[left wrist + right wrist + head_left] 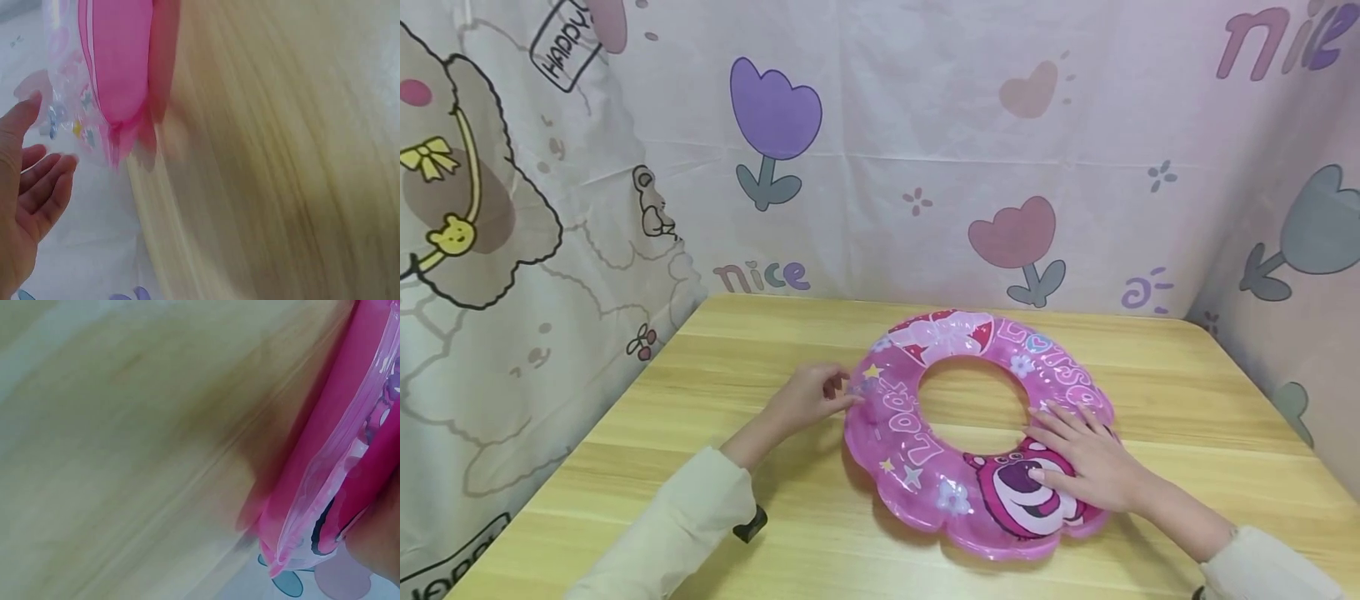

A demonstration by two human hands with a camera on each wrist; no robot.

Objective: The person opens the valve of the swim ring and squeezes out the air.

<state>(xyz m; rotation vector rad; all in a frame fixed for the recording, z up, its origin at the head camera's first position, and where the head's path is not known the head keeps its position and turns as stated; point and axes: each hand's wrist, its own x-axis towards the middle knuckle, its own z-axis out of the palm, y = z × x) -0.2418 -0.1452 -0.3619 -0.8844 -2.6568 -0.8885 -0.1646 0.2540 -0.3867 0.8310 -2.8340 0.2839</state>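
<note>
Pink swim ring point(951, 496) flat on table point(775, 342), between hands; likely light, springy, slick: hold both sides. Left hand point(808, 396) loosely curled, gripping nothing, at left rim; right hand point(1097, 462) spread on near-right part

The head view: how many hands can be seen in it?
2: the left hand at the left edge of the pink inflatable ring, the right hand resting on its right side.

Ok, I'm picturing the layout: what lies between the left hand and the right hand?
Head view: part of the pink inflatable swim ring, and wooden tabletop showing through its hole.
</note>
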